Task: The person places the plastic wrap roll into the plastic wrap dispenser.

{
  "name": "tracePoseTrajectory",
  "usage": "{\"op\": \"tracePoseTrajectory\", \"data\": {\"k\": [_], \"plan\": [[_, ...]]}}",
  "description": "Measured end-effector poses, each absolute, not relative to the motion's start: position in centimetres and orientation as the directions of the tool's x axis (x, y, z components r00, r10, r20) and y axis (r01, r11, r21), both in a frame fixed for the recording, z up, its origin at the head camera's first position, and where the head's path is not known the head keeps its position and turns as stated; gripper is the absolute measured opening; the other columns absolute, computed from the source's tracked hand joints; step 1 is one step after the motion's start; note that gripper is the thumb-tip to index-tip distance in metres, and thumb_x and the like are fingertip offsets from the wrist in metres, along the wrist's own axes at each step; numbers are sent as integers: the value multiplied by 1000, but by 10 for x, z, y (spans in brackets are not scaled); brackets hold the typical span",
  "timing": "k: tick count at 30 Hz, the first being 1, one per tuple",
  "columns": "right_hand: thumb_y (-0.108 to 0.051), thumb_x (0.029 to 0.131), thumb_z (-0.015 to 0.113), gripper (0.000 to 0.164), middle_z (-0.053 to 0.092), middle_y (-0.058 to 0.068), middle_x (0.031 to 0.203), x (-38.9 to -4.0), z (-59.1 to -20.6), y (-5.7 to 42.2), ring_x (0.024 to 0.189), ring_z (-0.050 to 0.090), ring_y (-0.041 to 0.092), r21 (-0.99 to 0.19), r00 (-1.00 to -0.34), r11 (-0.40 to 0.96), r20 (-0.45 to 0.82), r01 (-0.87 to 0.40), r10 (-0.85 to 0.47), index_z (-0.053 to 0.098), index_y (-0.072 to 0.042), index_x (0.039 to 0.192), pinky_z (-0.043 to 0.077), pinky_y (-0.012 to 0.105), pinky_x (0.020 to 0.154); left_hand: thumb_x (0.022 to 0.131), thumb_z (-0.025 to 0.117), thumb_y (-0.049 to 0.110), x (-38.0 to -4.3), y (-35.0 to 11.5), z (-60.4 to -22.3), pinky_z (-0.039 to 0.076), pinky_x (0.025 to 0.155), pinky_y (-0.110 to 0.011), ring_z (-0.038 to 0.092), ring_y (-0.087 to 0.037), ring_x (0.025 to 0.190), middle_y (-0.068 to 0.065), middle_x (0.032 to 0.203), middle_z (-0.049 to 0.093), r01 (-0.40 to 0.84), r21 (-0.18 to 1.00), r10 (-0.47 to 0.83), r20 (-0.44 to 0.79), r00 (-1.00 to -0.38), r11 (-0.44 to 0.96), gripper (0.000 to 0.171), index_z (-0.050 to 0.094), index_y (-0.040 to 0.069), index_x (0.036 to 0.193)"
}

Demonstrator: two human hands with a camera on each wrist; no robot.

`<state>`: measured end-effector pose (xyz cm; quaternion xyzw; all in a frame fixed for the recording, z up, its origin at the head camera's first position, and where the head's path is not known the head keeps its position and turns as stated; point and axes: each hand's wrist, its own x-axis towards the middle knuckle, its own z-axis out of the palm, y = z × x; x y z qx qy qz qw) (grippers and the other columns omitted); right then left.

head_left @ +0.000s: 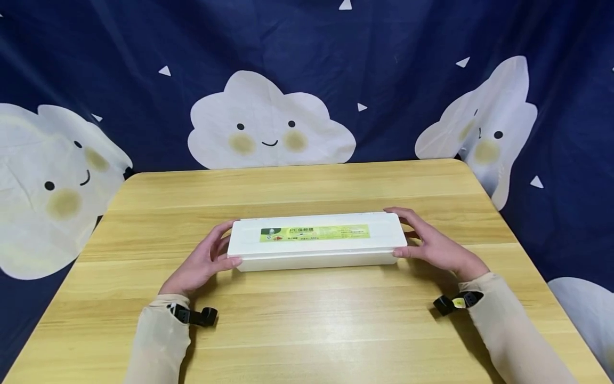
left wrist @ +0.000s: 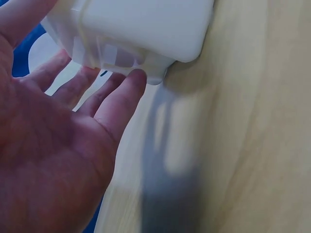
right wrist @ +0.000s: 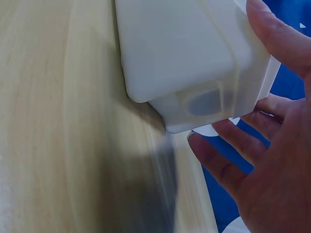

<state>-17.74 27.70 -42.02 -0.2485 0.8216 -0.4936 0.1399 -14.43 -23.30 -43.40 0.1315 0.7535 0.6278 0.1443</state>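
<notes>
A long white cling film box (head_left: 314, 260) lies crosswise at the middle of the table, its green and yellow label (head_left: 314, 233) facing up. My left hand (head_left: 201, 262) grips its left end, thumb on the front side and fingers behind. At the opposite end, my right hand (head_left: 435, 246) holds the box the same way. The left wrist view shows the end wall of the box (left wrist: 146, 29) with fingertips against it. In the right wrist view, fingers reach round the other end of the box (right wrist: 180, 53). Its underside is hidden.
The wooden table (head_left: 307, 325) extends on all sides of the box. Behind it hangs a dark blue curtain (head_left: 393, 48) with white smiling clouds. A black wrist strap with a small camera sits on the left wrist (head_left: 189, 314) and another on the right.
</notes>
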Motion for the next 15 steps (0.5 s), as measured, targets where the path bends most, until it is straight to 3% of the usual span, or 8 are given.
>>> {"op": "tracePoseTrajectory", "data": {"k": [7, 15], "plan": [[-14, 87, 77, 82, 30, 5, 152, -176, -417, 279, 134, 35, 37, -875, -827, 394, 12, -281, -562, 29, -20, 152, 31, 61, 104, 87, 75, 6, -145, -230, -433, 40, 101, -21, 28, -31, 141, -13, 155, 29, 27, 984, 380, -43, -924, 178, 83, 27, 16, 154], [-18, 85, 80, 81, 33, 4, 151, -178, -415, 279, 135, 35, 32, -859, -831, 419, 12, -293, -556, 33, -19, 151, 30, 60, 107, 87, 75, 7, -145, -232, -433, 41, 101, -21, 30, -34, 140, -15, 155, 30, 44, 981, 397, -35, -917, 187, 84, 25, 17, 155]]}}
